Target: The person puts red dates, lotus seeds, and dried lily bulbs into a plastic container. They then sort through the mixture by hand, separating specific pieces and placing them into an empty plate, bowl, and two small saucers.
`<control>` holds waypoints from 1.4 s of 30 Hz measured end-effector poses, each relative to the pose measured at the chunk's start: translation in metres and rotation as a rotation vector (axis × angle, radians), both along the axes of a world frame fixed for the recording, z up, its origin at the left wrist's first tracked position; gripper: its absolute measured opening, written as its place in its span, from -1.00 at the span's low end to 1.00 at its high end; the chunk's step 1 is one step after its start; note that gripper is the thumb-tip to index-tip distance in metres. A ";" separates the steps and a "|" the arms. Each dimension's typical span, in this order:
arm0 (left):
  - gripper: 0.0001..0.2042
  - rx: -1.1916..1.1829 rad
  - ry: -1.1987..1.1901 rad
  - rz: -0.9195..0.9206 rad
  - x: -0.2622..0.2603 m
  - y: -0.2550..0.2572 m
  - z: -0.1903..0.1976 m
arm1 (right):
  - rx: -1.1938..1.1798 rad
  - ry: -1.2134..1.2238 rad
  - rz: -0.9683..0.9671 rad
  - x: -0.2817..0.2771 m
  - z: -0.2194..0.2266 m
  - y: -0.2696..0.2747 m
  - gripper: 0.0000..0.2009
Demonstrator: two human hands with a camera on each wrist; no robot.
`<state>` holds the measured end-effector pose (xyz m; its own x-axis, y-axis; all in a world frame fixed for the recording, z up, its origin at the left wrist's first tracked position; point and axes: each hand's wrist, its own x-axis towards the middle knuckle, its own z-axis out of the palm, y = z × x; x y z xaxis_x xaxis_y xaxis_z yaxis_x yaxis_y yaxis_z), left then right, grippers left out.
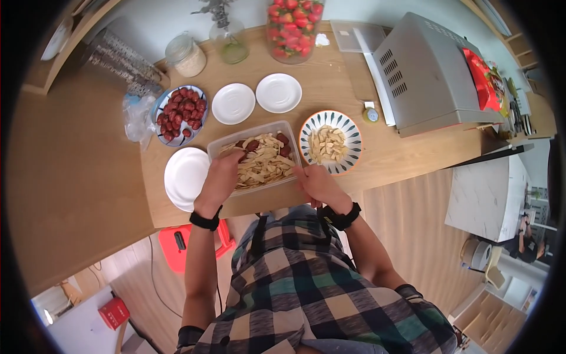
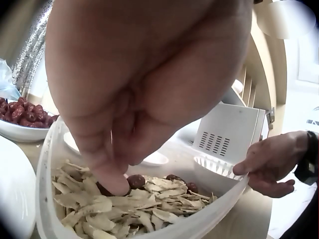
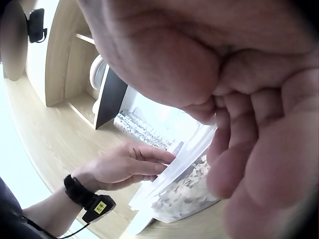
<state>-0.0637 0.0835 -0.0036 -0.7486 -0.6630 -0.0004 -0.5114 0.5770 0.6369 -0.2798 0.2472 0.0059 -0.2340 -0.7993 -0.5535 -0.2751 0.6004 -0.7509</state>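
Note:
A clear plastic container point(image 1: 247, 190) near the table's front edge holds pale dried slices point(image 2: 144, 211) and several red dates point(image 1: 284, 139). My left hand point(image 1: 221, 180) reaches over its left side, fingers down among the slices. In the left wrist view, its fingertips pinch a red date point(image 2: 102, 189), mostly hidden behind a finger; another date point(image 2: 135, 181) lies beside them. My right hand point(image 1: 320, 184) grips the container's right front corner, thumb and fingers at the rim. Right of the container, a plate with a patterned rim point(image 1: 355, 135) bears more pale pieces point(image 1: 327, 144).
A blue-rimmed plate of red dates point(image 1: 183, 115) stands at left, beside a plastic bag point(image 1: 137, 121). White plates point(image 1: 233, 104) lie behind the container, and another point(image 1: 186, 177) left of it. Glass jars point(image 1: 186, 56), a strawberry container point(image 1: 293, 32) and a grey appliance point(image 1: 418, 76) stand farther back.

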 end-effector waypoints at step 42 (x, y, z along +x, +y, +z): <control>-0.57 0.407 0.010 -0.086 -0.012 -0.011 -0.001 | 0.032 -0.131 -0.127 0.002 -0.006 0.003 -0.38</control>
